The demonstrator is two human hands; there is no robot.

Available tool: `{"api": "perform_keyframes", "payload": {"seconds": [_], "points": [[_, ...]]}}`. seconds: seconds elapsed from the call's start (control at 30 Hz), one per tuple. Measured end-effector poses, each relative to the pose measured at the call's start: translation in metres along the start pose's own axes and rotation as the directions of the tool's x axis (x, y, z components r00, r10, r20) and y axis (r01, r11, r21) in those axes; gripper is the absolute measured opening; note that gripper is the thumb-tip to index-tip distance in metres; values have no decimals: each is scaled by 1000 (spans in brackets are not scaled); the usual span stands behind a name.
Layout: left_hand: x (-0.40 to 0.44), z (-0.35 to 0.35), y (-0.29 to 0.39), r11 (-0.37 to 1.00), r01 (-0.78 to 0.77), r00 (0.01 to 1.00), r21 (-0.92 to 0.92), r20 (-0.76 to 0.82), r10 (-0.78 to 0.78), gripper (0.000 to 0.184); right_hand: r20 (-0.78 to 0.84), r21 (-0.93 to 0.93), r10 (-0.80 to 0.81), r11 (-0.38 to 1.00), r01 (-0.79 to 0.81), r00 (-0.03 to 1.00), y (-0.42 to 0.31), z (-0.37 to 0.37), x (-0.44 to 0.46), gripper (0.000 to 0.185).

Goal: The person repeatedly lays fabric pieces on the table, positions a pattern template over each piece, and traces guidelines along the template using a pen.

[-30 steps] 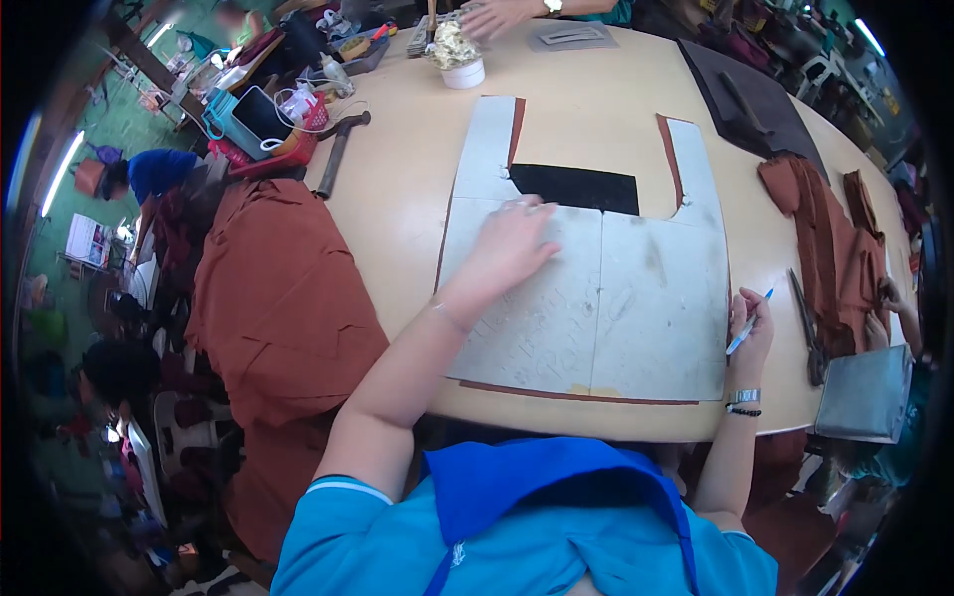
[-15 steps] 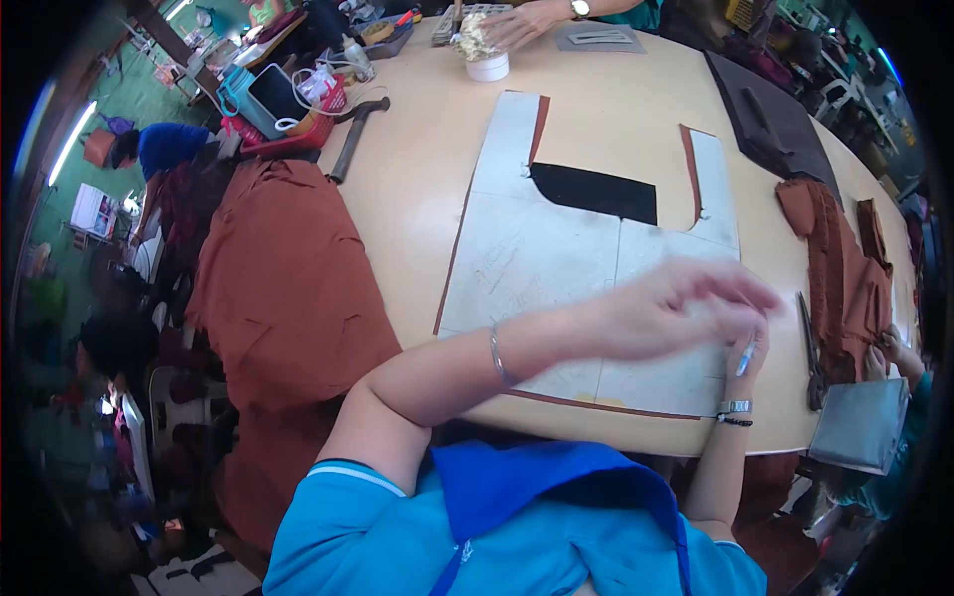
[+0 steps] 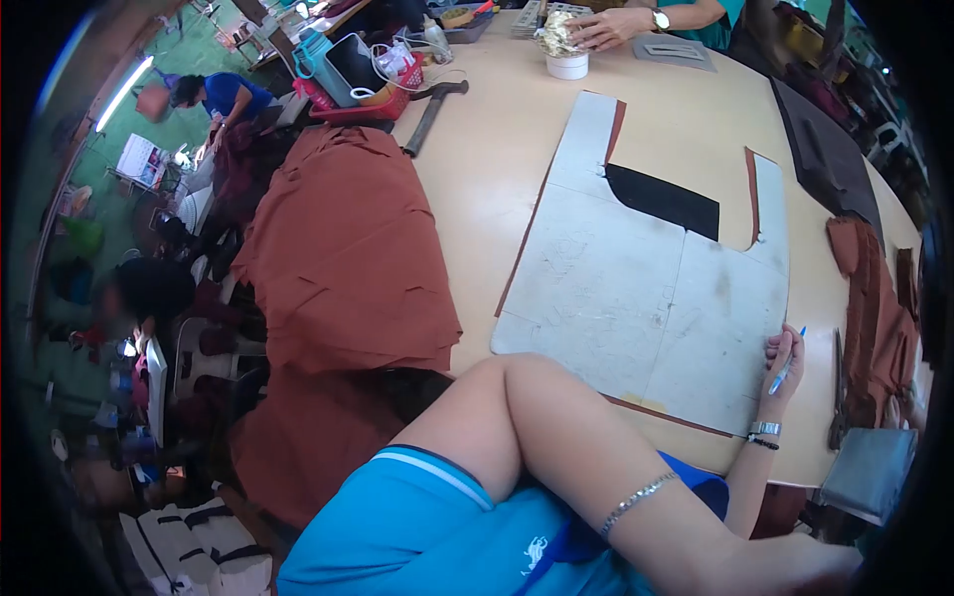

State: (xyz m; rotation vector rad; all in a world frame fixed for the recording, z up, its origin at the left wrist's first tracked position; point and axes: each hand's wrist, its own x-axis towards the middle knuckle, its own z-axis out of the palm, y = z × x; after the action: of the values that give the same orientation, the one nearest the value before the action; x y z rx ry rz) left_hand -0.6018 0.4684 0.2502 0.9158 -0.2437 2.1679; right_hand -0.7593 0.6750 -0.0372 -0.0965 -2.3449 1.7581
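My right hand [image 3: 783, 360] rests at the right edge of a large grey-white pattern board [image 3: 606, 288], fingers closed around a blue-and-white pen [image 3: 781, 375]. Brown fabric [image 3: 618, 131] shows along the board's edges beneath it. A black piece [image 3: 666, 202] lies in the board's U-shaped notch. My left arm crosses in front of my body, and my left hand [image 3: 815, 564] is low at the right, away from the board. It is smeared and its fingers cannot be made out.
Brown fabric [image 3: 343, 258] is piled at the left. A hammer [image 3: 429, 119] lies beside a red basket [image 3: 383, 107]. Dark scissors [image 3: 837, 397] and folded brown fabric [image 3: 879, 318] lie right. Across the table, a co-worker's hand [image 3: 611, 27] touches pale crumpled material [image 3: 558, 38] above a white tub [image 3: 567, 67].
My left hand has swung from over the board, near my right hand, down to the lower right. The view has shifted, so the table's things appear further right. The pen stays in my right hand.
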Motion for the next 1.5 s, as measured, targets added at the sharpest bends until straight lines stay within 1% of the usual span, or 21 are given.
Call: {"api": "perform_keyframes", "payload": {"seconds": [0.23, 0.33, 0.43, 0.57, 0.73, 0.8, 0.9, 0.93, 0.97, 1.0, 1.03, 1.07, 1.1, 1.13, 1.17, 1.2, 1.23, 1.27, 1.37, 1.47, 1.5], "points": [[-5, -3, -3, 999, 19, 999, 35, 40, -20, 35, 6, -91, -47, 995, 47, 999, 1, -1, 1, 29], [-13, -5, 2, 999, 25, 998, 48, 61, -28, 34, 22, -84, -45, 995, 47, 999, -2, -1, 0, 30], [-18, -8, 6, 995, 32, 997, 92, 66, -39, 32, -5, -59, 42, 997, -42, 999, 2, -1, 3, 29], [-26, -12, 9, 991, 63, 992, 117, 101, -75, 30, 18, -90, -26, 996, 28, 999, 9, -6, 3, 26], [-40, -19, 17, 985, 113, 981, 134, 144, -132, 27, 16, -117, -66, 991, 68, 998, -10, 2, -4, 23], [-47, -25, 22, 976, 128, 974, 177, 165, -158, 27, 22, -134, -59, 989, 62, 998, -13, 3, -5, 23], [-66, -37, 35, 925, 139, 953, 355, 205, -222, 25, 35, -137, -88, 986, 92, 995, -16, 4, -4, 23], [-73, -44, 42, 876, 134, 947, 464, 199, -251, 25, 31, -135, -87, 987, 91, 996, -17, 4, -3, 23], [-79, -53, 53, 784, 131, 951, 607, 146, -272, 25, 30, -130, -85, 988, 88, 996, -17, 5, -2, 23], [-88, -62, 67, 641, 168, 961, 749, 19, -275, 24, 27, -128, -79, 988, 81, 997, -17, 5, -4, 23], [-95, -73, 87, 421, 336, 937, 843, -255, -238, 21, 25, -133, -70, 988, 73, 997, -18, 6, -6, 23], [-103, -84, 106, 212, 539, 841, 815, -509, -183, 18, 15, -145, -60, 988, 62, 998, -21, 8, -6, 23], [-117, -115, 125, -241, 416, 907, 877, -420, 39, 16, -3, -161, -47, 986, 46, 999, -23, 7, -7, 23], [-128, -134, 142, -386, 506, 862, 771, -472, 188, 16, -10, -172, -40, 984, 38, 999, -22, 7, -6, 23], [-143, -158, 163, -517, 513, 858, 685, -428, 285, 16, 4, -127, -77, 989, 77, 997, -17, 7, -4, 23], [-157, -173, 183, -617, 532, 845, 580, -408, 346, 21, -6, -132, -54, 990, 52, 999, -18, 7, -4, 23], [-169, -181, 199, -672, 561, 823, 483, -416, 387, 27, -2, -142, -87, 986, 86, 996, -20, 7, -5, 23], [-178, -187, 211, -720, 583, 801, 377, -415, 431, 33, -9, -120, -48, 992, 46, 999, -24, 7, -7, 23], [-187, -198, 222, -744, 630, 755, 223, -402, 518, 45, -8, -55, 39, 998, -39, 999, -31, 5, -6, 25], [-185, -213, 225, -808, 567, 793, 160, -373, 482, 55, -10, -12, 80, 997, -80, 997, -30, 3, 0, 28], [-181, -215, 226, -816, 559, 790, 147, -393, 470, 56, -7, 7, 97, 995, -97, 995, -33, 2, 1, 30]]}}
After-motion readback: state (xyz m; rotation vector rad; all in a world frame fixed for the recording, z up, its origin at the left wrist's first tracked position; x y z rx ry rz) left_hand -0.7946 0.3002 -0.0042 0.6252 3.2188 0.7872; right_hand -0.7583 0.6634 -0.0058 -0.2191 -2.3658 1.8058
